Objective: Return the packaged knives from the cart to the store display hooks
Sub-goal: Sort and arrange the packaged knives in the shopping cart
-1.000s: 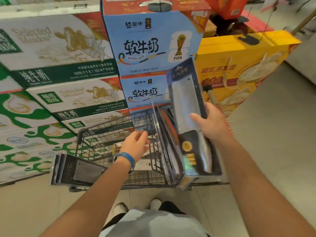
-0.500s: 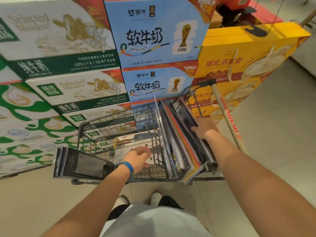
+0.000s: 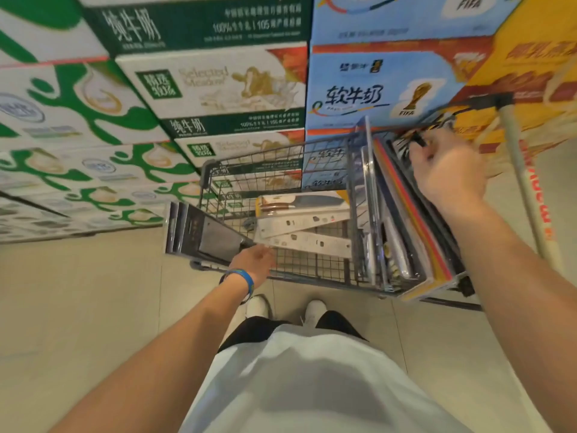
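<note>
The left hand (image 3: pixel 253 264) is resting at the near rim of the cart (image 3: pixel 281 157), beside the dark packs (image 3: pixel 203 235); I cannot tell whether its fingers are gripping. Flat knife packs (image 3: pixel 306 226) are lying in the basket. Farther on, the right hand (image 3: pixel 446 173) is curling its fingers (image 3: pixel 421 151) over the upright packs (image 3: pixel 402 220), apparently clamping the outermost one. The best move is lifting that pack straight up, steadying the cart, so the neighbouring packs are not snagging.
</note>
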`<state>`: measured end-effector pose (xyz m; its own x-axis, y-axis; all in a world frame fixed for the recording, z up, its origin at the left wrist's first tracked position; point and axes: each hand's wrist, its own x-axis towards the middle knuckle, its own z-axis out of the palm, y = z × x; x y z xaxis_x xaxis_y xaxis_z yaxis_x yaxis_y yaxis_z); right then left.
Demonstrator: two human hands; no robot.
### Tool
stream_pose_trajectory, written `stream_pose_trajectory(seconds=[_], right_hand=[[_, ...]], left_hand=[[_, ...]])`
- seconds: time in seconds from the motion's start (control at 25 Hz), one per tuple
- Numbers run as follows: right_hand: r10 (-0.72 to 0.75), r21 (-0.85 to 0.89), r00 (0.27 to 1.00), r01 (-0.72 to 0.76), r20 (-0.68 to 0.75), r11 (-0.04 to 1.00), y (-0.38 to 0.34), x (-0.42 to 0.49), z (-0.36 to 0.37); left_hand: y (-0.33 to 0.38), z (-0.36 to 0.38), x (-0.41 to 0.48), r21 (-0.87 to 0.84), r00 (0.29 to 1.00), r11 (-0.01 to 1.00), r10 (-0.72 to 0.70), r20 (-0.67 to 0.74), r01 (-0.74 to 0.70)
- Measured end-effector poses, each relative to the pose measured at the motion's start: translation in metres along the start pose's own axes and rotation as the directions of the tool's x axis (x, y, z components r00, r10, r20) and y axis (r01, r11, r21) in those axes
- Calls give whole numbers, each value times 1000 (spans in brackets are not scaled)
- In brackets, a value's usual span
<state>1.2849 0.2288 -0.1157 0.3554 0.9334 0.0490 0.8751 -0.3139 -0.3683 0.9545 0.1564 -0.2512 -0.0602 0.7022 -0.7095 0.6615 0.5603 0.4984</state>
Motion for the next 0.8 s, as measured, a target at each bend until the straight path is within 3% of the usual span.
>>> stream_pose_trajectory(seconds=[0.08,0.16,0.28,0.4,0.52,0.64,0.8], right_hand=[[-190,146,980,180,57,973,-52,-22,8],[-282,194,917,233,283,953,-91,-50,43],[-212,98,732,196,648,976,-113,-88,128],[-71,-49,588,186,806,981,-104,-119,232],[70,-207,594,166,801,964,-84,-122,326],[141,-347,622,223,770,911,-69,-100,399],[-33,-365,682,430,730,826,-52,-73,472]], left_hand=[[-12,-8,14,158,999,987,33,37,-38],[-28,-12,32,325,989,941,50,136,-92],[-50,-12,61,492,932,822,121,342,-288],[-62,-3,82,562,837,654,218,502,-507],[-68,8,101,622,826,593,139,547,-512],[-62,5,114,580,756,678,-56,652,-451],[-60,3,128,542,697,652,-29,717,-530]])
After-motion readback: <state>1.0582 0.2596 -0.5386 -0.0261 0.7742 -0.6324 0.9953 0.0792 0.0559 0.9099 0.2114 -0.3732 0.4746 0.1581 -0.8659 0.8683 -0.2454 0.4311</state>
